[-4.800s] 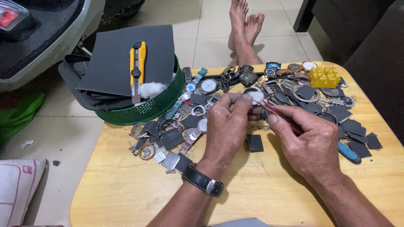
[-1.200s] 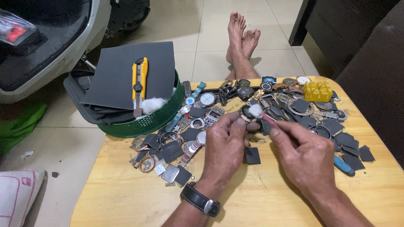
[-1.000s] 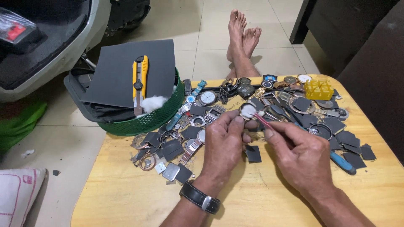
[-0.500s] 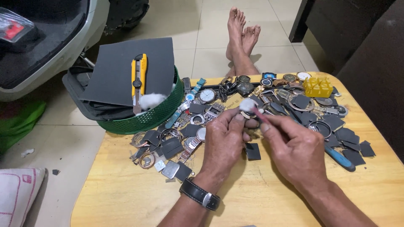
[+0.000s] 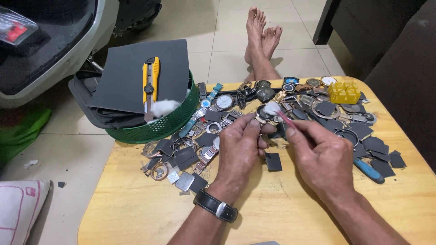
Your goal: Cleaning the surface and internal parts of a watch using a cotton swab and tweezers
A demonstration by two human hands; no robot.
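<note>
Between both hands (image 5: 240, 147), pinched watch case (image 5: 262, 114).

Basket (image 5: 156, 129) at the table's (image 5: 136, 199) far-left corner — utility knife (image 5: 150, 86) on top; watch parts (image 5: 318, 113) right of it

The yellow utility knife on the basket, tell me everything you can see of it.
The yellow utility knife has a yellow body with a black slider and a grey blade end pointing toward the viewer. It lies flat on a dark grey sheet over the green basket, its tip beside a white cotton wad. No hand touches it.
</note>
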